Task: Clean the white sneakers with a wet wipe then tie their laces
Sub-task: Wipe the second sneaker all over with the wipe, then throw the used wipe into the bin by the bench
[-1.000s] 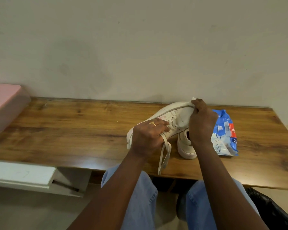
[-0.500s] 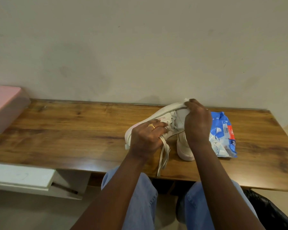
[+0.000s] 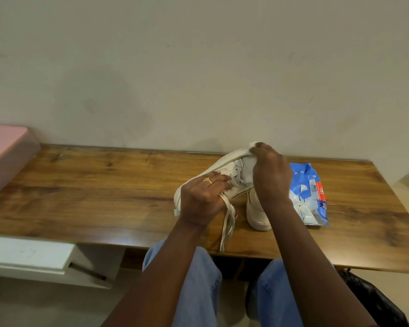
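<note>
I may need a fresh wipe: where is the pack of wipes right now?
In the head view, the blue pack of wipes lies on the right part of the wooden table, just right of the right hand and the sneaker resting there.

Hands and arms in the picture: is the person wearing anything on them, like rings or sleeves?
Yes, one thing. The left hand has a gold ring on one finger. The right hand wears nothing: no ring, no glove, no watch. The left arm and the right arm are bare as far as the picture shows, with no sleeves.
</note>
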